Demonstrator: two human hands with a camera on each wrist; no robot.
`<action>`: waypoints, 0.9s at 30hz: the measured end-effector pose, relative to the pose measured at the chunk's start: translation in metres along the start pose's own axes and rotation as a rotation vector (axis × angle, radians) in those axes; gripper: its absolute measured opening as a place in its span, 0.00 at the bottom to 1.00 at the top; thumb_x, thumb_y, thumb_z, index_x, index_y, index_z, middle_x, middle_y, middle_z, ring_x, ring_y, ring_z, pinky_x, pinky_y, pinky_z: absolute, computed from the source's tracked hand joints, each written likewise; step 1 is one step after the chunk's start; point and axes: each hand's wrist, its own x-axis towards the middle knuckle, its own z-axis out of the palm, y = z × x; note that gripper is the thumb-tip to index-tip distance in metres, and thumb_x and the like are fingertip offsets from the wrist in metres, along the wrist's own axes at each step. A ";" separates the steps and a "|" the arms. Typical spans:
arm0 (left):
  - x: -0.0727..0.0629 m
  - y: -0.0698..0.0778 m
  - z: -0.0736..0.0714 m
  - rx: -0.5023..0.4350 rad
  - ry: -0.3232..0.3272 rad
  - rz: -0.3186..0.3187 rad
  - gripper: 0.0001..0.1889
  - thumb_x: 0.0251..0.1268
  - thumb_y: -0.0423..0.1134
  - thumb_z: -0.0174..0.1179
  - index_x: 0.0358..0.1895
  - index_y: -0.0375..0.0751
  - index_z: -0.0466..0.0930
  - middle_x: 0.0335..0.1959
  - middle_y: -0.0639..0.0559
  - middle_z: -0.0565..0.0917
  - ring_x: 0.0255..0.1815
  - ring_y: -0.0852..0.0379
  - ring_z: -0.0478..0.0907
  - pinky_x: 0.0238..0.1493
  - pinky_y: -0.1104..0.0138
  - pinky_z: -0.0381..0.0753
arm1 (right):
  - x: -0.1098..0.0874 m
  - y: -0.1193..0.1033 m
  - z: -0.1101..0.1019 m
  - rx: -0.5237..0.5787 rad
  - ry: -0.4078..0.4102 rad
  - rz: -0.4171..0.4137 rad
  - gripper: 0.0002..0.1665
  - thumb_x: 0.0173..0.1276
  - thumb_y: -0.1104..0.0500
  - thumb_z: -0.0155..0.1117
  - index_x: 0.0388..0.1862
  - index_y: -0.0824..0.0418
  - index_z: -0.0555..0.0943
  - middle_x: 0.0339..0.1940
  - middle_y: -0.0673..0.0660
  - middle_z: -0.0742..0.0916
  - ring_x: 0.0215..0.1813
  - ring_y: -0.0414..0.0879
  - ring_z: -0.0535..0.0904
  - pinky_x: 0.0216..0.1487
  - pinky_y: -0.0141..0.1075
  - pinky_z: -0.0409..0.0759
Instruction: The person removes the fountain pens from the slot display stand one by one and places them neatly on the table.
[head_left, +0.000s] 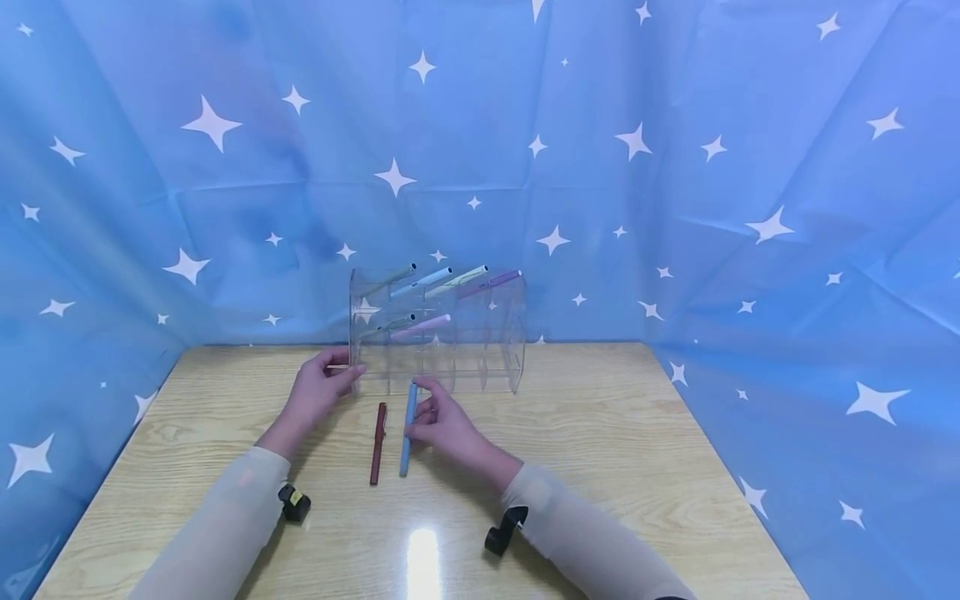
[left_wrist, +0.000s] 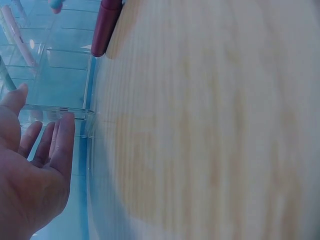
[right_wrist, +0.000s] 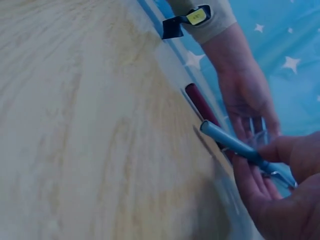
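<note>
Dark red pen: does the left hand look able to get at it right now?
Likely yes: the dark red pen lies uncovered, bare tabletop between it and the left hand, though that hand would first have to leave the clear pen rack.

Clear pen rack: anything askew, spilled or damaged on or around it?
Nothing stands out. The rack stands upright, its pens slant the same way, and no spill or damage shows. The dark red pen lies on the table in front of it.
</note>
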 end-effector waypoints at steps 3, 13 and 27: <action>0.001 -0.001 0.000 0.001 0.000 -0.003 0.33 0.83 0.46 0.69 0.79 0.30 0.71 0.70 0.33 0.78 0.65 0.42 0.82 0.64 0.53 0.91 | 0.000 0.001 0.005 0.024 -0.007 0.008 0.51 0.69 0.71 0.77 0.87 0.61 0.64 0.51 0.61 0.83 0.44 0.46 0.85 0.46 0.35 0.92; -0.001 0.001 0.000 0.016 0.002 0.007 0.34 0.82 0.46 0.70 0.79 0.31 0.71 0.70 0.32 0.78 0.67 0.38 0.82 0.60 0.59 0.92 | 0.006 -0.002 0.023 0.058 -0.004 0.076 0.51 0.66 0.73 0.79 0.85 0.66 0.66 0.44 0.62 0.86 0.38 0.47 0.86 0.43 0.41 0.96; 0.000 0.000 0.000 0.000 -0.019 -0.006 0.33 0.84 0.43 0.67 0.79 0.26 0.69 0.71 0.29 0.77 0.66 0.40 0.82 0.65 0.51 0.91 | 0.008 -0.014 0.032 -0.029 -0.006 0.144 0.41 0.68 0.75 0.77 0.78 0.73 0.72 0.39 0.59 0.86 0.32 0.48 0.88 0.37 0.38 0.95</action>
